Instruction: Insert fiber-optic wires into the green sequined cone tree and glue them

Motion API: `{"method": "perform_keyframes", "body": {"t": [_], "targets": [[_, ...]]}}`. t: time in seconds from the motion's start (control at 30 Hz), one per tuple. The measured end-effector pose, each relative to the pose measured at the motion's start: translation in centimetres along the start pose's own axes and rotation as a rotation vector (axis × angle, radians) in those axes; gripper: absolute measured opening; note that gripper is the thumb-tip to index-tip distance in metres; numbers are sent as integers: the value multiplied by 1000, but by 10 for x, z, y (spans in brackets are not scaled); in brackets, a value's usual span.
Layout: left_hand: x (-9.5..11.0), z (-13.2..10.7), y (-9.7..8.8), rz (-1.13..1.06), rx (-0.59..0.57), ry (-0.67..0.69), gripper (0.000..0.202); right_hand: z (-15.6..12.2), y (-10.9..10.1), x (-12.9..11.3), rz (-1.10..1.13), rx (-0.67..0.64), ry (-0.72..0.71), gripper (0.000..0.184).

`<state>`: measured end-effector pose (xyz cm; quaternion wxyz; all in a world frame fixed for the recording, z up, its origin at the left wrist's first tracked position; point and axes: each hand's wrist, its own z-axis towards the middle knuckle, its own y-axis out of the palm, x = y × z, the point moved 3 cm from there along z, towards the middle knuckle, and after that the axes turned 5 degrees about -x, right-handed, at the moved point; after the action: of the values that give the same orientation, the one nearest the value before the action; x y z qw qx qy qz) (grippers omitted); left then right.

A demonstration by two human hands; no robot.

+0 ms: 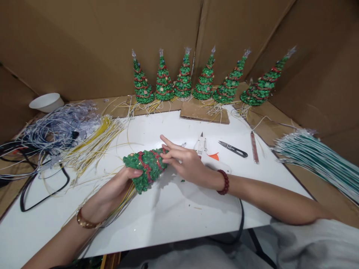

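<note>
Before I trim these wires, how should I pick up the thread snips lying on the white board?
Take the thread snips by the dark handle end, coming from the right, away from the right hand. Their pointed tip aims left toward the glue gun, so the handle end seems the safer hold on the white board.

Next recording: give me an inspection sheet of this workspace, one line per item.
Surface: white tabletop over a cardboard-topped bench.
Job's things: green beaded Christmas tree trailing yellow wires; hot glue gun and thread snips nearby.
Clutter: six similar trees along the back; yellow wire bundle; blue-white wire tangle; green-and-white wire bundle; white bowl.
Hands: left hand grips the tree's wide end; right hand rests near its tip.
Cables: black cable looped at left; another drops past the front edge.
Surroundings: cardboard walls; other people: nothing seen.
</note>
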<state>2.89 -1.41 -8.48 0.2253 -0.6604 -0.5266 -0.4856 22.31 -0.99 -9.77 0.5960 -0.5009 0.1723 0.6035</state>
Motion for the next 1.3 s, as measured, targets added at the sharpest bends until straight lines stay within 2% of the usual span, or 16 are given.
{"method": "perform_keyframes", "body": {"t": [0.3,0.5,0.63,0.73,0.83,1.03,1.3], "targets": [[-4,-4,-2,11,59,-46,35,3,0,-1,63,-14,26,20],[0,-2,4,6,50,7,38,3,-1,-2,-20,-30,26,20],[2,-3,1,35,80,21,33,4,-3,-3,-53,-73,36,18],[2,-5,-2,46,109,14,31,4,-5,-3,-68,-25,62,11],[3,-4,-2,53,106,15,32,3,-5,0,-52,11,89,13],[2,-3,-1,72,100,11,30,2,-3,0,-60,-38,33,16],[2,-2,-1,72,86,17,42,5,-5,-6,-64,-96,79,20]]}}
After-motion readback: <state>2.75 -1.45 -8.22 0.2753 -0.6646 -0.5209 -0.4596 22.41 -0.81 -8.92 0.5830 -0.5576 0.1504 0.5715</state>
